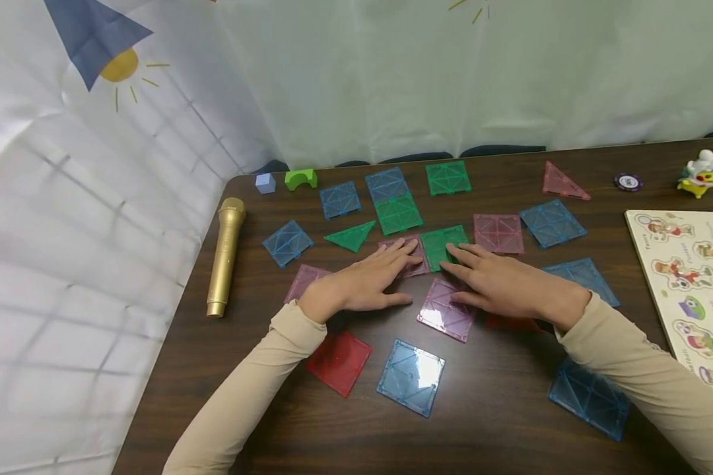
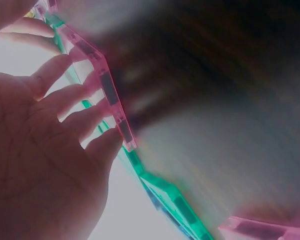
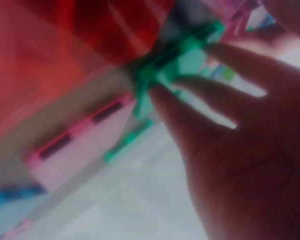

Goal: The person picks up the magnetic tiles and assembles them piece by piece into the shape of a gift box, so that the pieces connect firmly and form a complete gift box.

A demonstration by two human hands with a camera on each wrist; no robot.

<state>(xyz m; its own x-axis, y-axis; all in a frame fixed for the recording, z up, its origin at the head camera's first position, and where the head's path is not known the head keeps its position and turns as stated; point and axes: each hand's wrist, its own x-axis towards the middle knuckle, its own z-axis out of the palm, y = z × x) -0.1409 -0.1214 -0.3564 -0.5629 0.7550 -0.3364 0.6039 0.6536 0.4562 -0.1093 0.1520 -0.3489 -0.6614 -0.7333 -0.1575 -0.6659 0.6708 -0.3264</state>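
My left hand (image 1: 365, 280) lies flat with fingers spread, their tips on a pink square magnetic tile (image 1: 416, 262). In the left wrist view those fingertips press along the pink tile's edge (image 2: 110, 90). The pink tile sits side by side with a green square tile (image 1: 435, 245). On that green tile rest fingertips of my right hand (image 1: 499, 280), also with straight fingers. Its thumb reaches over a light purple square tile (image 1: 442, 320) just nearer to me. Partly under the right hand is a red tile (image 1: 513, 323).
Several blue, green and pink tiles lie beyond the hands; a red tile (image 1: 340, 363) and a blue tile (image 1: 412, 377) lie nearer. A gold microphone (image 1: 226, 257) is at left. At right are a picture board (image 1: 659, 297), a poker chip (image 1: 628, 182) and a small figurine (image 1: 707, 173).
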